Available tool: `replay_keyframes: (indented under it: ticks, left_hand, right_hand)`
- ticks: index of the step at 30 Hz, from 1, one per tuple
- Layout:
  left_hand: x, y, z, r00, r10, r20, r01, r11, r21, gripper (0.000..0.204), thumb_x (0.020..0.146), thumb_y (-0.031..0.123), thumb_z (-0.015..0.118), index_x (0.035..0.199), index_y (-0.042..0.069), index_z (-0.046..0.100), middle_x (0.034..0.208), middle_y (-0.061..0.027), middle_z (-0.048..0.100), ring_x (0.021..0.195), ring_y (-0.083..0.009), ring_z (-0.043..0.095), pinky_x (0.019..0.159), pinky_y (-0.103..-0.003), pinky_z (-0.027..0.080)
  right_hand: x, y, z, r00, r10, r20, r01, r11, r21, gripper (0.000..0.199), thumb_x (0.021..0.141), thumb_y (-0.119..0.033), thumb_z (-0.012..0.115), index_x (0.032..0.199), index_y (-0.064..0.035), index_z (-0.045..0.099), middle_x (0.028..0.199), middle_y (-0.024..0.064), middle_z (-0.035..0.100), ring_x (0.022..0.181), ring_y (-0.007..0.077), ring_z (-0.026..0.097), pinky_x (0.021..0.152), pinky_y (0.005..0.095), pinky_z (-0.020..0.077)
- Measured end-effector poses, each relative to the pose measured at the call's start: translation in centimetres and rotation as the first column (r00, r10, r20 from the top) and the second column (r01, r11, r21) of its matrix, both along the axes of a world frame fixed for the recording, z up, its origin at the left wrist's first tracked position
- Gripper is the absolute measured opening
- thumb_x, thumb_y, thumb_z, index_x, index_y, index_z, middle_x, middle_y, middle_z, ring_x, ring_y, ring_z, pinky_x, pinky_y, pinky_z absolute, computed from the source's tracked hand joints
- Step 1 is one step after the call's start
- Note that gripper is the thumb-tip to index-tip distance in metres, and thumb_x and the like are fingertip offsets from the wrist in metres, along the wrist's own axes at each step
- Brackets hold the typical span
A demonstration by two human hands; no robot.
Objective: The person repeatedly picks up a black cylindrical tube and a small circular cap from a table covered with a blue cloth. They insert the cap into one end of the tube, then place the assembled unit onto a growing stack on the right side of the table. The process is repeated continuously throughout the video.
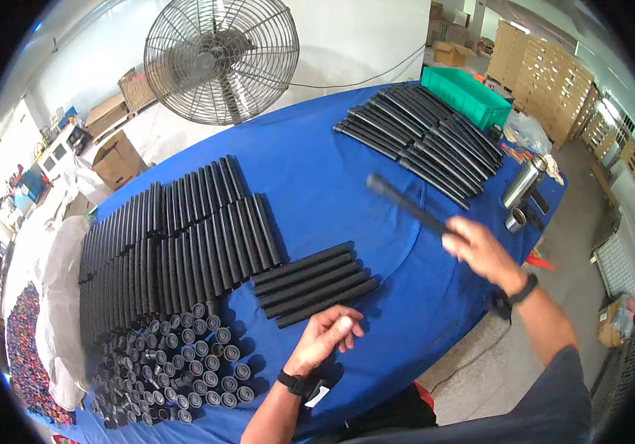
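Note:
My right hand is closed around one end of a black tube. The tube is held above the blue cloth and points up and left, with a thicker cap-like part at its far end. My left hand is just in front of a short row of black tubes lying side by side. Its fingers are loosely curled and somewhat apart, with nothing visible in them. Left of that hand stand many round black end caps. Behind them lie long rows of black tubes.
At the far right, more black tubes with thicker ends lie stacked beside a green crate. A steel flask and a metal cup stand near the right edge. A large caged fan is behind the blue-covered table.

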State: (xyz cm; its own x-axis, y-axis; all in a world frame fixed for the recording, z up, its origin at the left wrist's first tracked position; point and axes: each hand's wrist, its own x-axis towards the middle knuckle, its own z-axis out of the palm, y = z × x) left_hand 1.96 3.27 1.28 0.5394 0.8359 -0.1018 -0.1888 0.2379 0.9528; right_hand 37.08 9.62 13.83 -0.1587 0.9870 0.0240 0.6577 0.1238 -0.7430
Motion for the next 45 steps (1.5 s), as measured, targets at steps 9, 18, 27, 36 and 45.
replay_keyframes:
  ticks: [9,18,27,36,45]
  left_hand:
    - [0.3,0.7,-1.2,0.972,-0.193,-0.133,0.187,0.981,-0.052,0.047,0.096,0.041,0.072,0.122,0.002,0.067,0.098,-0.0048,0.070,0.083,-0.0120,0.063,0.074,-0.028,0.052]
    - [0.2,1.2,-0.6,0.964,-0.187,-0.187,0.208,0.973,0.099,0.042,0.096,0.034,0.074,0.120,-0.001,0.068,0.098,-0.0111,0.072,0.091,-0.0186,0.068,0.083,-0.033,0.055]
    - [-0.1,1.8,-0.6,0.950,-0.240,-0.198,0.264,0.959,0.101,0.042,0.095,0.031,0.075,0.120,-0.002,0.067,0.098,-0.0123,0.073,0.092,-0.0208,0.070,0.084,-0.034,0.056]
    - [0.1,1.7,-0.8,0.955,-0.232,-0.186,0.254,0.962,0.102,0.041,0.094,0.029,0.076,0.119,-0.002,0.068,0.097,-0.0113,0.073,0.091,-0.0212,0.071,0.082,-0.034,0.056]
    - [-0.2,1.6,-0.7,0.958,-0.211,-0.197,0.243,0.957,0.158,0.041,0.095,0.031,0.073,0.119,-0.002,0.067,0.101,-0.0130,0.072,0.088,-0.0228,0.070,0.075,-0.033,0.055]
  right_hand:
    - [-0.6,26.9,-9.0,0.881,-0.196,0.432,-0.038,0.879,0.476,0.032,0.092,-0.025,0.070,0.107,0.0010,0.060,0.105,0.0235,0.063,0.105,0.0424,0.062,0.091,0.0517,0.0497]
    - [-4.3,35.9,-14.5,0.762,-0.305,0.572,0.046,0.906,0.422,0.034,0.093,-0.025,0.070,0.112,0.0016,0.060,0.114,0.0250,0.063,0.111,0.0431,0.061,0.096,0.0526,0.0495]
    - [-4.0,37.0,-15.1,0.757,-0.341,0.558,0.089,0.899,0.429,0.039,0.089,-0.017,0.075,0.120,-0.0026,0.056,0.118,0.0219,0.059,0.114,0.0420,0.058,0.098,0.0505,0.0482]
    - [-2.9,37.8,-14.6,0.759,-0.337,0.557,0.031,0.874,0.486,0.035,0.087,-0.017,0.077,0.112,-0.0020,0.058,0.113,0.0230,0.059,0.109,0.0425,0.059,0.095,0.0520,0.0493]
    - [-2.8,39.3,-14.7,0.816,-0.283,0.504,-0.030,0.850,0.527,0.033,0.081,-0.013,0.080,0.103,0.0000,0.059,0.102,0.0239,0.065,0.103,0.0429,0.064,0.090,0.0511,0.0516]
